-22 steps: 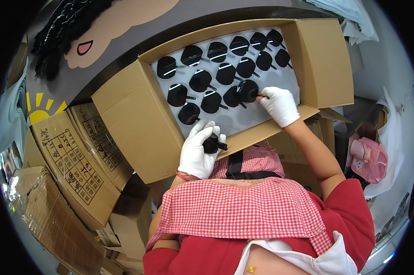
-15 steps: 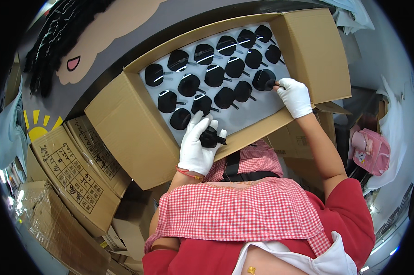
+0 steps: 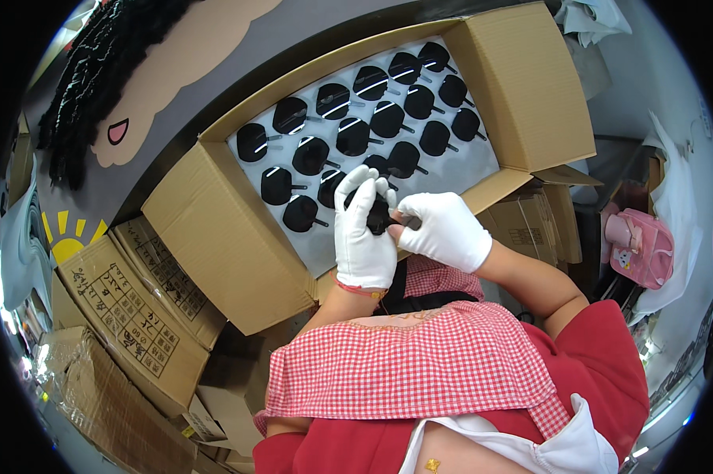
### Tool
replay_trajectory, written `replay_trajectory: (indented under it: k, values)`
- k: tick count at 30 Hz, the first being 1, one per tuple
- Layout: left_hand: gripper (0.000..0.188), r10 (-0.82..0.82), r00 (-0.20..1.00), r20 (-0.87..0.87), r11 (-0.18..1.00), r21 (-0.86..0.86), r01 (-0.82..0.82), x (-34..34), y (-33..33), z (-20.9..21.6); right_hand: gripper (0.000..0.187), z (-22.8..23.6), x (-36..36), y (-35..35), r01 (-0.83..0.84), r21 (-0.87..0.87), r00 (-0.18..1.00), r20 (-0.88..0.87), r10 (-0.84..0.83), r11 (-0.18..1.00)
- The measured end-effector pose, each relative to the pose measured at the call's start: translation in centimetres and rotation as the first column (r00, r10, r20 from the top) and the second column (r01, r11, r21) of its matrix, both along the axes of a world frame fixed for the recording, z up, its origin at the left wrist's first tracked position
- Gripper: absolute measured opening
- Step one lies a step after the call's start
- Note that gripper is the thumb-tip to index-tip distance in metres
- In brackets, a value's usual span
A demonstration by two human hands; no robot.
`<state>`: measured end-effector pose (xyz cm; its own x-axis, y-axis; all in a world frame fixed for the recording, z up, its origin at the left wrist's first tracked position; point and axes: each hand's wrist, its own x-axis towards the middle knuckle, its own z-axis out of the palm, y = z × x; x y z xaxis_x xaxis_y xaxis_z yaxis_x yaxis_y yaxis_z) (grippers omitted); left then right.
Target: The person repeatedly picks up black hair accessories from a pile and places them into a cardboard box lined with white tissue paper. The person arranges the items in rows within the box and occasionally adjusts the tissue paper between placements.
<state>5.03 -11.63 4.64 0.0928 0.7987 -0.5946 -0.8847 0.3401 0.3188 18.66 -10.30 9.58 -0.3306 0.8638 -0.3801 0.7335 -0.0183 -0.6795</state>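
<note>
Over the near edge of the open cardboard box (image 3: 494, 190), my white-gloved left hand (image 3: 366, 249) is closed around glossy black lens-like pieces (image 3: 378, 215). My gloved right hand (image 3: 449, 231) meets it from the right, its thumb and forefinger pinched at the edge of the held pieces. The fingers partly hide what is in the pinch, so I cannot tell how many pieces there are. Several matching black rounded pieces with thin stems (image 3: 352, 136) lie in rows on a white sheet (image 3: 471, 178) inside the box. My left fingers cover part of the nearer rows.
The box's left flap (image 3: 226, 237) and right flap (image 3: 530, 83) are folded outward. Cardboard cartons (image 3: 139, 308) stand at the left, with folded cardboard (image 3: 526, 229) right of the box. A pink bag (image 3: 642, 249) hangs farther right. A grey panel with a cartoon picture (image 3: 155, 103) stands behind.
My right hand has moved left from the box's right side to my left hand, bringing a black piece from the near right of the rows. My left hand has shifted slightly right.
</note>
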Motion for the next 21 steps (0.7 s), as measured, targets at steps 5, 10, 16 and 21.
replay_trajectory:
  k: [5, 10, 16, 21]
  values:
    - [0.043, 0.126, 0.299, -0.946, 0.773, 0.282, 0.568, -4.4, -4.2, -2.8, 0.025, -3.2, -1.5, 1.0, -0.191, -0.207, 0.981, -0.084, 0.178, 0.96]
    - [0.047, 0.13, 0.531, -0.837, 0.952, 0.256, 0.17, -8.0, -2.9, 2.0, 0.023, -3.5, -4.7, 0.3, -0.25, -0.154, 0.968, -0.05, 0.246, 0.956]
    - [0.113, 0.28, 0.564, -0.777, 0.813, 0.504, 0.292, -10.4, -0.7, 0.7, 0.021, -4.9, 0.2, 0.5, -0.25, -0.001, 0.915, 0.328, 0.236, 0.968]
    - [0.076, 0.343, -0.154, -0.927, 0.402, -0.004, 0.916, -9.6, 0.9, 0.4, 0.018, -3.6, 6.4, 2.0, -0.172, -0.013, 0.861, 0.484, 0.157, 0.985]
